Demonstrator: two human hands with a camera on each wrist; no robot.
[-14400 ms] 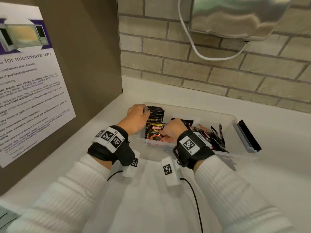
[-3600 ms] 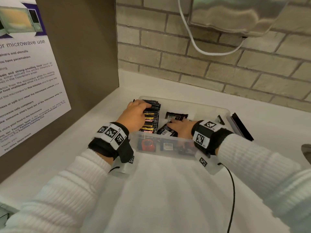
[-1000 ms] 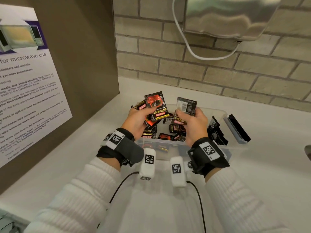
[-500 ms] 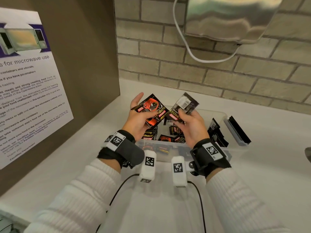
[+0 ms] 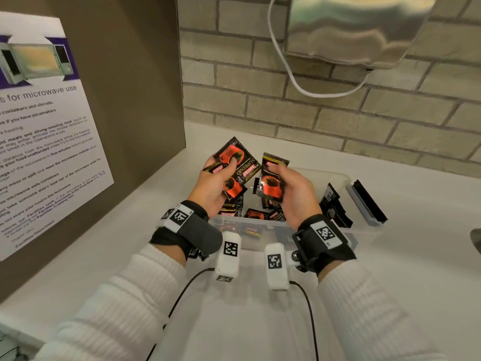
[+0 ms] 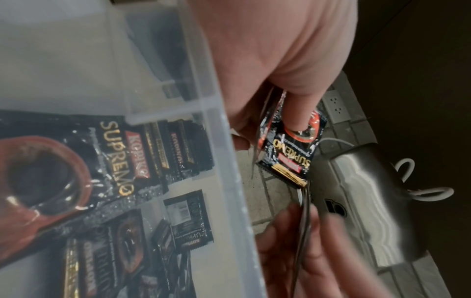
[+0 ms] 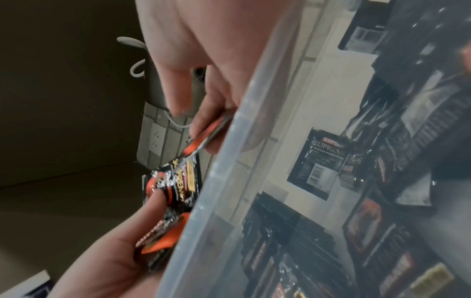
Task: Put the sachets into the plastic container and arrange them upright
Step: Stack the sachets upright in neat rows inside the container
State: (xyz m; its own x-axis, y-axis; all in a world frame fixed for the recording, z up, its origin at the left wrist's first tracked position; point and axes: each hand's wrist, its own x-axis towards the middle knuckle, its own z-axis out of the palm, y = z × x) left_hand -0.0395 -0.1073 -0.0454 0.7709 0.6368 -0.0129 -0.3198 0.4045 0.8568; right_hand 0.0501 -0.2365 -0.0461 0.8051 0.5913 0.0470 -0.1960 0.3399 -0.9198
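Holding a few sachets (image 5: 235,166) fanned in the left hand (image 5: 213,190) and one sachet (image 5: 272,182) pinched in the right hand (image 5: 295,196), above the plastic container (image 5: 335,175). Partly done, seemingly: some standing in rows, others lying loose inside, needing uprighting.

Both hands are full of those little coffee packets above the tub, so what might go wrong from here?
1. The left hand holds several fanned sachets under one thumb; one might slip out and land on the counter.
2. Loose sachets lie flat on the plastic container's floor, so new ones may topple rather than stand upright.
3. The right hand pinches its sachet near the top; dropping it in carelessly could disturb the upright row.
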